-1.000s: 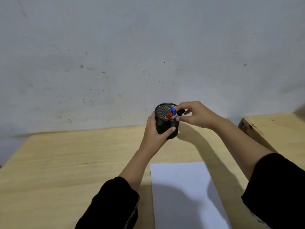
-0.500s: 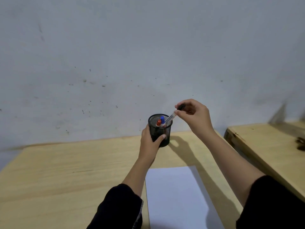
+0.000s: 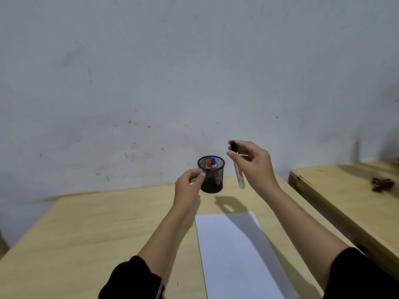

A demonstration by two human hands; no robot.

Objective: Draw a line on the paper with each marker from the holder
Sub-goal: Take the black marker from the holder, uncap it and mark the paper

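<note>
I see the black-capped marker [image 3: 237, 167] out of the holder [image 3: 211, 174], hanging cap-up, nearly vertical, just right of it — my right hand [image 3: 252, 164] has a closed grip on its upper barrel, wrist raised, forearm angled up from the lower right. Red- and blue-capped markers [image 3: 211, 164] stand inside the mesh. My left hand [image 3: 188, 186] is loosely curled, fingertips at the holder's rim — contact unclear. Paper [image 3: 239, 255] lies nearer on the tabletop [image 3: 97, 229].

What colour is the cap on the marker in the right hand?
Black cap, seen in the head view.
</note>
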